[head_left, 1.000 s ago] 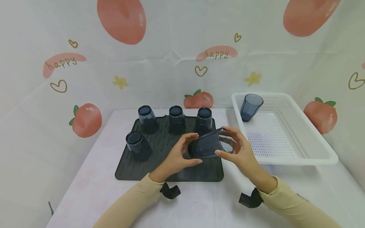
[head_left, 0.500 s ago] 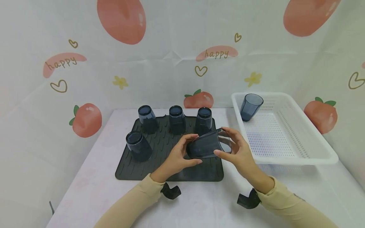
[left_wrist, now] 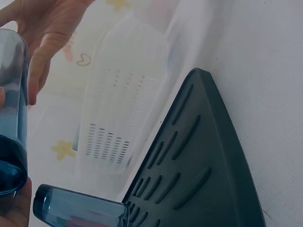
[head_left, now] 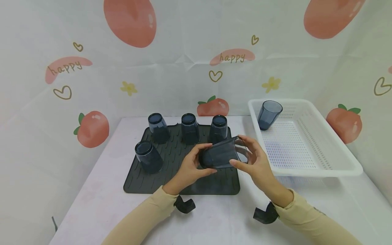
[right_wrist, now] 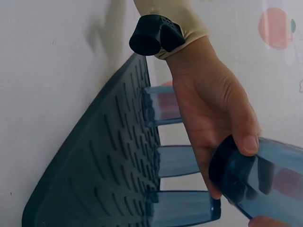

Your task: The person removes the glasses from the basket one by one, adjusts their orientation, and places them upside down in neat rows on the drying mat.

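A blue tinted drinking glass [head_left: 218, 153] lies nearly sideways in the air over the dark ribbed drying mat [head_left: 144, 185], its mouth toward the right. My left hand [head_left: 190, 168] grips it round the base, which also shows in the right wrist view between thumb and fingers [right_wrist: 213, 90]. At the mouth end, my right hand [head_left: 260, 166] holds the glass with thumb in front and fingers over the far side. Upside down on the mat stand several like glasses: one at the left [head_left: 149, 158], and a row behind, including a middle one [head_left: 190, 129].
To the right sits a white plastic basket [head_left: 337, 173] with a perforated bottom. One more blue glass [head_left: 269, 115] leans in its back left corner. A printed cloth backdrop [head_left: 171, 81] hangs behind the white table [head_left: 214, 221].
The held glass has shifted very slightly left, with the right hand and forearm following. Both hands keep their hold; the glasses on the mat and the basket stay put.
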### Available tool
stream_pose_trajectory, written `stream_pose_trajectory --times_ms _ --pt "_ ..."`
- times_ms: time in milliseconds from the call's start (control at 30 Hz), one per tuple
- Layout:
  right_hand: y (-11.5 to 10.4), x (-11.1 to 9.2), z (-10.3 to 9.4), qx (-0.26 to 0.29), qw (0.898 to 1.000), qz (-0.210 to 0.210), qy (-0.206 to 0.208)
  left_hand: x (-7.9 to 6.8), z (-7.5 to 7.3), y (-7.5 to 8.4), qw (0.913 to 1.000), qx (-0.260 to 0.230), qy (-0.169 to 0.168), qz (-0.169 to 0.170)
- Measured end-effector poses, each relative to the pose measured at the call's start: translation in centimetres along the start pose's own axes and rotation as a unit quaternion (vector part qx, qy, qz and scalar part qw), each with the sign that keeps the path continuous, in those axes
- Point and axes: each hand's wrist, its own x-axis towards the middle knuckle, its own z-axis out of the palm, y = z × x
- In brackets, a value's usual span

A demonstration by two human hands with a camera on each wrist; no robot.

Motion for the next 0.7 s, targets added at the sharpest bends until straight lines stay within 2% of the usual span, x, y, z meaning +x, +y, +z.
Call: stream_pose_trajectory --times_ms 200,433,700 --pt "-0.2 0.1 -0.3 -0.001 1.0 -0.005 -0.023 -0.2 0.0 -0.2 0.9993 0.013 0.013 0.032" --pt "-0.2 0.2 -0.9 -0.017 0.998 0.018 -0.051 -0.4 -0.7 -0.4 0.9975 0.022 0.016 0.065" --pt "-0.3 0.2 -1.2 0.003 0.996 0.032 -0.078 -0.5 -1.4 0.1 0.9949 0.016 0.017 0.098"
